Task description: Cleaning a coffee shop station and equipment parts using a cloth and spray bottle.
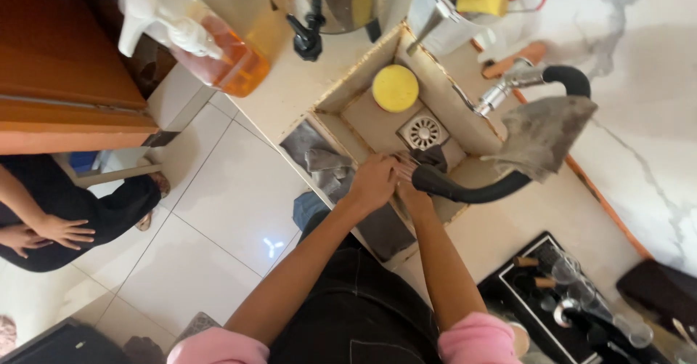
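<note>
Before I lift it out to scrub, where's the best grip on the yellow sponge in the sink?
Probably pinch the yellow sponge across its round edge, coming straight down from above: it lies flat on the sink floor near the far corner wall, clear of both hands.

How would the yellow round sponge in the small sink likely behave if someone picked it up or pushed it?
The yellow sponge looks soft, so probably light and squashy. It lies flat on the sink floor, so it would likely slide, not roll. If wet, perhaps slippery.

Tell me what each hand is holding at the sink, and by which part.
Both hands meet under the black hose's nozzle in the sink. The left hand overlaps the right hand; whether either holds anything cannot be told.
</note>
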